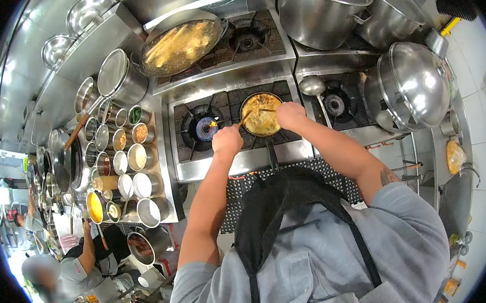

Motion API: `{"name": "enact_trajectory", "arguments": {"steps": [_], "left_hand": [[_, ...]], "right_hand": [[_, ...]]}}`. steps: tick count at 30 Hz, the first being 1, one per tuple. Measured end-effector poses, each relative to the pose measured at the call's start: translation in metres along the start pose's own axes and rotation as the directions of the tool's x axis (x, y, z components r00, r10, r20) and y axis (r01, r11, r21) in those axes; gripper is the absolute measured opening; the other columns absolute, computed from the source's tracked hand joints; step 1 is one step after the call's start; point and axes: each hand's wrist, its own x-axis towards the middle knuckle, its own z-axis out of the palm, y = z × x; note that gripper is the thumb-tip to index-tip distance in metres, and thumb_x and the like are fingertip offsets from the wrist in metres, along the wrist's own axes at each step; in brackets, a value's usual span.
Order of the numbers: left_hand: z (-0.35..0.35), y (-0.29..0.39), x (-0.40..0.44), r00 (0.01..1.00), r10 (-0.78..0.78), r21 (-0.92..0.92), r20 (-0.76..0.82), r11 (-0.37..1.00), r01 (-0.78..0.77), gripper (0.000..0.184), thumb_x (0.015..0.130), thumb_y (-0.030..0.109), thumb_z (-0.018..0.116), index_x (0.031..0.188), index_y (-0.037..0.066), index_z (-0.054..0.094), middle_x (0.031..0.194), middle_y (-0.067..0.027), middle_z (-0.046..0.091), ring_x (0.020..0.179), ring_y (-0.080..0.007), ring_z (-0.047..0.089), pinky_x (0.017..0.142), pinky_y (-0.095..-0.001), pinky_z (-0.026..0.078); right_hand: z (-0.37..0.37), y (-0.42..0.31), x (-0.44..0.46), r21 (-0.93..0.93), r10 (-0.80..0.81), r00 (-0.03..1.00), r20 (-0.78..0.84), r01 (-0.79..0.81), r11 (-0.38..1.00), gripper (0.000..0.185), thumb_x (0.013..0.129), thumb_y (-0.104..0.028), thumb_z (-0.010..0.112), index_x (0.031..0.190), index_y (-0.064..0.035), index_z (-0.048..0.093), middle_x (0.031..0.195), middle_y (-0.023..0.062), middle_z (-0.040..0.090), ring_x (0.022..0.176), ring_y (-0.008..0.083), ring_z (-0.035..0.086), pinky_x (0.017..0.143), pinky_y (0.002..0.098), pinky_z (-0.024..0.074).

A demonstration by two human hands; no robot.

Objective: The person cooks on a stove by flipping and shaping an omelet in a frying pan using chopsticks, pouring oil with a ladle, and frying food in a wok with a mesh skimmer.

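A round frying pan point(265, 133) sits on a stove burner with its dark handle point(272, 154) pointing toward me. In it lies a yellow-brown egg-like food point(262, 121), browner at the far side. My left hand point(228, 140), at the pan's left, is closed around a thin brown wooden-looking utensil point(244, 118) whose tip reaches the pan's left edge. From the right, my right hand point(290, 115) is closed on another thin brown utensil point(268, 111) that extends over the food. The exact kind of both utensils is too small to tell.
Left of the pan, a burner point(206, 129) burns with a blue flame. A large oil-filled wok point(182, 47) stands behind. A ladle point(313, 86) lies right, near a domed metal lid point(419, 85). Ingredient containers point(142, 184) line the left counter, and another person point(74, 270) works beyond.
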Motion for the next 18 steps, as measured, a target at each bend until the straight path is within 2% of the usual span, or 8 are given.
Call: {"name": "enact_trajectory", "arguments": {"steps": [3, 4, 6, 9, 12, 15, 18], "left_hand": [[0.018, -0.003, 0.022, 1.000, 0.019, 0.021, -0.008, 1.000, -0.019, 0.026, 0.088, 0.016, 0.049, 0.107, 0.009, 0.066, 0.094, -0.0187, 0.070, 0.089, -0.0354, 0.069, 0.076, -0.0449, 0.055], [0.027, -0.005, 0.028, 0.999, 0.015, 0.061, 0.041, 0.998, -0.018, 0.025, 0.088, 0.016, 0.049, 0.106, 0.009, 0.066, 0.095, -0.0184, 0.070, 0.089, -0.0347, 0.069, 0.076, -0.0444, 0.055], [0.033, -0.009, 0.034, 1.000, -0.002, 0.051, 0.024, 0.999, 0.001, 0.025, 0.088, 0.017, 0.050, 0.105, 0.009, 0.066, 0.096, -0.0183, 0.070, 0.089, -0.0342, 0.069, 0.077, -0.0442, 0.055], [0.012, -0.004, 0.030, 1.000, 0.011, 0.047, 0.005, 0.999, -0.011, 0.024, 0.088, 0.016, 0.051, 0.105, 0.008, 0.067, 0.097, -0.0174, 0.070, 0.090, -0.0337, 0.069, 0.077, -0.0437, 0.056], [0.008, 0.003, 0.036, 0.999, 0.047, 0.074, -0.008, 0.996, -0.046, 0.025, 0.088, 0.015, 0.052, 0.106, 0.009, 0.067, 0.097, -0.0165, 0.070, 0.090, -0.0333, 0.069, 0.076, -0.0432, 0.056], [0.017, 0.001, 0.045, 0.999, 0.042, 0.091, 0.023, 0.995, -0.044, 0.026, 0.087, 0.014, 0.051, 0.107, 0.010, 0.068, 0.099, -0.0165, 0.070, 0.090, -0.0332, 0.069, 0.076, -0.0434, 0.056], [-0.001, 0.005, 0.019, 1.000, 0.006, 0.042, -0.008, 0.999, -0.005, 0.026, 0.089, 0.015, 0.049, 0.107, 0.010, 0.068, 0.097, -0.0169, 0.070, 0.090, -0.0331, 0.069, 0.077, -0.0435, 0.056]], "right_hand": [[0.017, -0.014, 0.016, -0.010, 0.026, 0.998, -0.052, -0.027, 1.000, 0.022, 0.081, -0.010, 0.059, 0.097, -0.0073, 0.074, 0.103, 0.0114, 0.071, 0.096, 0.0275, 0.069, 0.077, 0.0373, 0.0559], [0.030, -0.010, 0.025, 0.001, 0.058, 0.998, -0.031, -0.058, 0.998, 0.022, 0.081, -0.010, 0.059, 0.097, -0.0072, 0.074, 0.103, 0.0116, 0.071, 0.096, 0.0275, 0.069, 0.077, 0.0373, 0.0560], [0.056, 0.002, 0.046, 0.027, 0.127, 0.992, 0.009, -0.127, 0.992, 0.022, 0.081, -0.009, 0.058, 0.096, -0.0070, 0.074, 0.103, 0.0120, 0.071, 0.096, 0.0276, 0.069, 0.076, 0.0373, 0.0561], [0.026, 0.005, 0.021, 0.040, 0.011, 0.999, -0.047, -0.010, 0.999, 0.023, 0.082, -0.011, 0.053, 0.092, -0.0052, 0.073, 0.100, 0.0151, 0.071, 0.095, 0.0308, 0.068, 0.079, 0.0406, 0.0546], [0.015, -0.015, 0.007, 0.116, 0.028, 0.997, -0.078, -0.019, 0.993, 0.022, 0.081, -0.012, 0.054, 0.089, -0.0057, 0.073, 0.097, 0.0152, 0.071, 0.093, 0.0307, 0.068, 0.078, 0.0411, 0.0545], [0.050, -0.007, 0.025, 0.112, 0.029, 0.999, -0.037, -0.024, 0.993, 0.022, 0.081, -0.014, 0.054, 0.086, -0.0051, 0.073, 0.095, 0.0157, 0.071, 0.091, 0.0313, 0.069, 0.077, 0.0420, 0.0547], [0.020, -0.007, -0.019, 0.084, -0.079, 0.993, -0.090, 0.087, 0.993, 0.023, 0.081, -0.014, 0.053, 0.086, -0.0043, 0.073, 0.095, 0.0163, 0.071, 0.089, 0.0319, 0.069, 0.076, 0.0422, 0.0549]]}}
